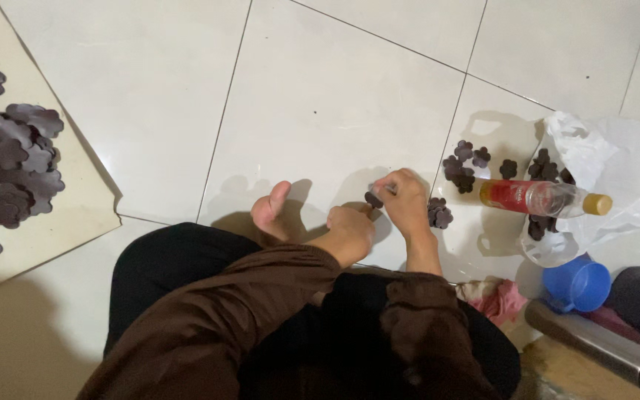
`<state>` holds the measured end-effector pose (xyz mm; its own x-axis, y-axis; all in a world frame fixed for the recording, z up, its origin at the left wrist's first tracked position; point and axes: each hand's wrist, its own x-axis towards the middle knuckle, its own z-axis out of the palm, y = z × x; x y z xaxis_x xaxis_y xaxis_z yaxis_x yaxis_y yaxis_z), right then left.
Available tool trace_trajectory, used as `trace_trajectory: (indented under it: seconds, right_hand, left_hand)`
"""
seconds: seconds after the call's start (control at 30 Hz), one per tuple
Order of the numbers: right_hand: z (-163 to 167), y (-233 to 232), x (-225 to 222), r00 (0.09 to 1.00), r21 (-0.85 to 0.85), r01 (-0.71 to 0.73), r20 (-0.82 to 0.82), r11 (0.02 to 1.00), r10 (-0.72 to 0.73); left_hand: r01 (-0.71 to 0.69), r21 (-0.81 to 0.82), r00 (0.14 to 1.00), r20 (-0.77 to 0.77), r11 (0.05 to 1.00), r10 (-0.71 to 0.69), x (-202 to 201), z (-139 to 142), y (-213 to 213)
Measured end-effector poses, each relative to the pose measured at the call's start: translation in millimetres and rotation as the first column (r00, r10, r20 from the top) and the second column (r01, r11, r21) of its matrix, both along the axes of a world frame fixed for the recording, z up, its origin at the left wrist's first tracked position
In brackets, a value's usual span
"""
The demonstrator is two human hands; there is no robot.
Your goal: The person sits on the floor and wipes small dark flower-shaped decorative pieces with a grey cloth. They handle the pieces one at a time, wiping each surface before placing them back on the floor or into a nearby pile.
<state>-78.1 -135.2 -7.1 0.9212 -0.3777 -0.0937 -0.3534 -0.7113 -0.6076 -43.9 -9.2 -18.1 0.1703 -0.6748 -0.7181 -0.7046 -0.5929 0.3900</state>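
I sit on a white tiled floor [320, 96] in a brown garment. My left hand [350, 231] and my right hand [405, 198] meet just above the floor, both pinching one small dark flower-shaped piece [373, 198]. My right hand also seems to grip something small and pale at its fingertips; it is too small to tell what. A little pile of the same dark pieces [439, 213] lies right beside my right hand. A bare foot [272, 211] rests to the left of my hands.
More dark flower pieces [467, 164] are scattered to the right, by a clear bottle with a red label [542, 198] lying on a white plastic bag [616, 159]. A blue cup [578, 285] and pink cloth [499, 296] sit lower right. A large cluster of dark pieces [5, 163] lies on a board at left.
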Motion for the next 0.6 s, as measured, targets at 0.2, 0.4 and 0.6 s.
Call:
trace_trajectory:
  seconds: [0.2,0.4,0.6]
  right_hand:
    - [-4,-18,-4,0.995,0.124,0.101,-0.015,0.987,-0.1]
    - [-13,-16,-12,0.987,0.098,0.093,-0.137,0.991,-0.079]
    - [-5,-28,-11,0.968,0.13,0.241,-0.108,0.962,-0.228]
  left_hand:
    - [0.018,0.009,0.999,0.036,1.0,-0.018,1,-2,-2]
    - [-0.005,0.042,1.0,-0.02,0.999,0.006,1,1,-1]
    - [-0.004,0.037,1.0,-0.013,0.999,0.004,7,6,-1]
